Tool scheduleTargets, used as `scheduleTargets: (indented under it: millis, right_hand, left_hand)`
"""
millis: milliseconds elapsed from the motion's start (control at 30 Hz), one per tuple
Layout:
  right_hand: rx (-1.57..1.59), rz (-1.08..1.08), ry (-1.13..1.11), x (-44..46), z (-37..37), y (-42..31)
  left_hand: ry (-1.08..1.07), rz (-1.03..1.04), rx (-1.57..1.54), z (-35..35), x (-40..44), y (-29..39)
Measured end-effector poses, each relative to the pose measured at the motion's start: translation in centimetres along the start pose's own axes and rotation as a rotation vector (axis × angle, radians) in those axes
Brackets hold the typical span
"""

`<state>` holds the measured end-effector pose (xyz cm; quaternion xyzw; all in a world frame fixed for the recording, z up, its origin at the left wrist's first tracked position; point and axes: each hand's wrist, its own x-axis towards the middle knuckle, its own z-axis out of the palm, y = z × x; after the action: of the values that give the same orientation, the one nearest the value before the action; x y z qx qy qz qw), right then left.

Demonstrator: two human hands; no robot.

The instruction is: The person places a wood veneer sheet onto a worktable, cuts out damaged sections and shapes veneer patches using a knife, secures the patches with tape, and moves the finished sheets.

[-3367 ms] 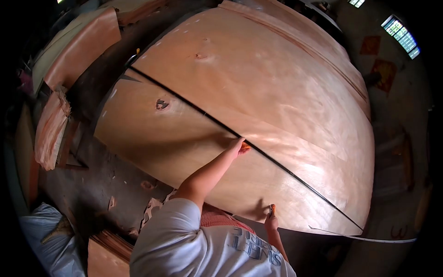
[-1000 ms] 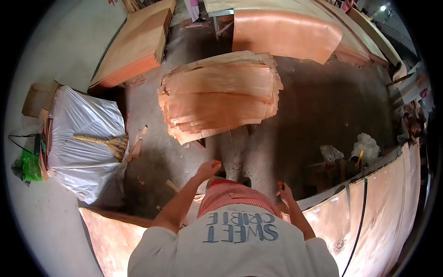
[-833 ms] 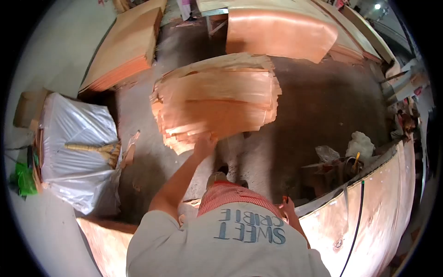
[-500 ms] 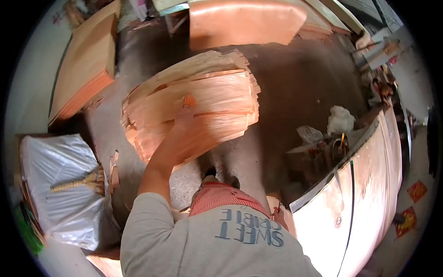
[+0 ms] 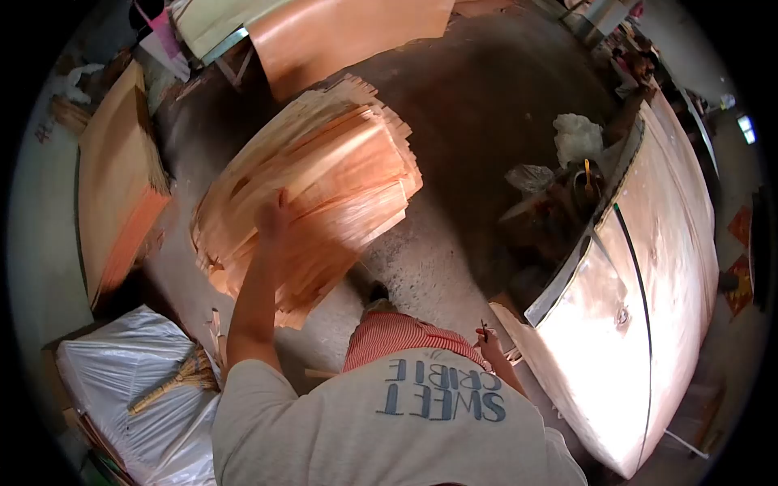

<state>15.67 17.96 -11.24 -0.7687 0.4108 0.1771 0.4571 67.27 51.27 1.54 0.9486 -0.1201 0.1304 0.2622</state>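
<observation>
A tall stack of thin wood veneer sheets [image 5: 348, 174] with ragged edges is in front of me on the left. My left hand [image 5: 273, 217] reaches over it and touches the top sheets near the middle. There is an orange-red patch at its fingertips; blur hides how the fingers are bent. Down by my right hip, my right hand [image 5: 489, 347] is closed round a slim dark tool [image 5: 485, 330], too small to identify. That hand is apart from the stack.
At left stands another sheet stack [image 5: 117, 178]; below it, a plastic-wrapped pile [image 5: 130, 373] carries a straw hand broom [image 5: 174, 379]. A large strapped panel stack [image 5: 640, 300] rises at right, near plastic bags [image 5: 577, 139]. Orange sheeting [image 5: 348, 36] hangs at the back.
My view has turned, and the veneer stack now appears further left and tilted. My left hand has shifted left over the sheets. More of my right hand and its dark tool shows.
</observation>
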Motion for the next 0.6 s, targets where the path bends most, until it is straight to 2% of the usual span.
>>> scheduleTargets:
  millis: [100, 167, 233, 300, 367, 400, 433, 500, 567, 600]
  right_hand:
    - [0.158, 0.033, 0.068, -0.5, 0.0, 3.9]
    - [0.319, 0.077, 0.120, -1.3, 0.4, 6.3]
    - [0.310, 0.122, 0.151, -2.8, 0.6, 8.7]
    - [0.318, 0.138, 0.181, -4.3, 0.9, 11.6]
    - [0.217, 0.137, 0.164, -6.1, 0.8, 14.4]
    - [0.185, 0.119, 0.172, -6.7, 1.1, 16.9]
    - [0.158, 0.112, 0.197, -7.8, 1.0, 18.9]
    - [0.208, 0.337, 0.214, -9.8, 0.8, 21.7]
    - [0.352, 0.371, 0.248, -11.5, 1.1, 25.8]
    - [0.353, 0.376, 0.284, -12.1, 1.6, 28.2]
  left_hand:
    - [-0.055, 0.160, -0.168, -3.0, -0.9, 5.1]
    - [-0.421, 0.135, -0.102, -4.1, -3.1, 10.2]
    - [-0.622, 0.113, -0.130, -4.9, -6.9, 16.9]
    - [-0.713, 0.392, -0.012, -1.8, -10.0, 20.0]
    - [-0.700, 0.650, 0.066, 0.3, -13.0, 23.1]
    - [-0.659, 0.712, 0.069, -0.1, -14.7, 25.5]
    - [-0.570, 0.687, -0.018, 1.2, -16.2, 26.2]
    - [-0.414, 0.658, -0.233, 5.3, -17.9, 26.4]
    - [-0.541, 0.287, -0.395, 4.4, -19.3, 29.2]
    - [-0.415, 0.349, -0.688, 6.3, -19.5, 28.8]
